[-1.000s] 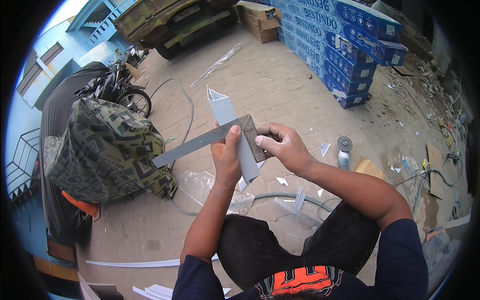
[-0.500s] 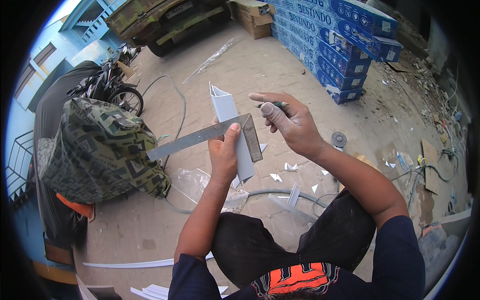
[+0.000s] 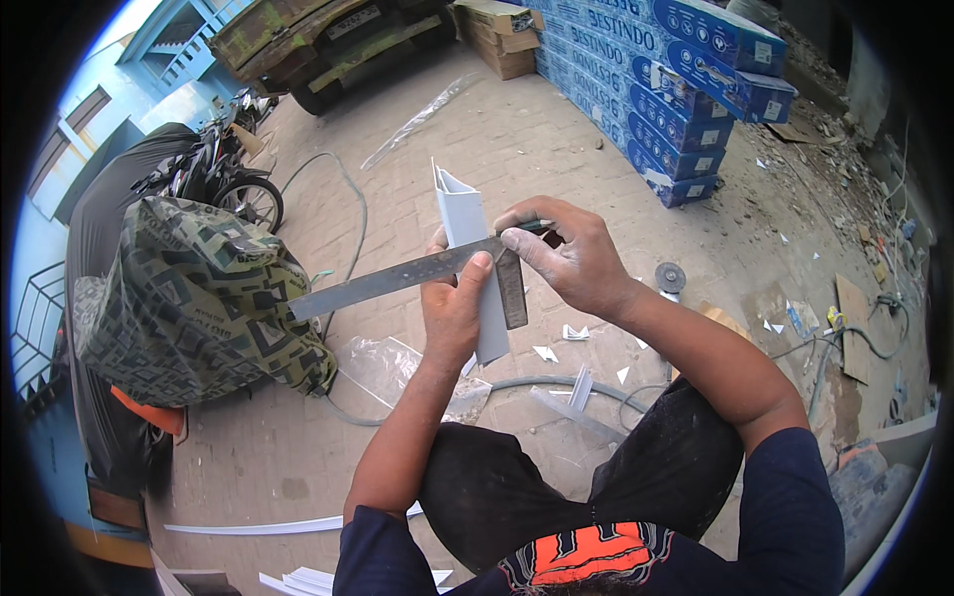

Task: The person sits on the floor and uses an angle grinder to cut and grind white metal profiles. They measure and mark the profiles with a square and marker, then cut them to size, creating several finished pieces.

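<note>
White plastic trim (image 3: 465, 238) stands tilted at the centre, held up in front of the person's lap. The left hand (image 3: 452, 308) wraps its near end, thumb pressing a steel square (image 3: 417, 273) flat across it. The right hand (image 3: 566, 253), touching the square from the right, pinches a pencil (image 3: 532, 227) at the blade's edge. Far right sit blue boxes (image 3: 686, 89); left, a camouflage cover (image 3: 199, 298).
</note>
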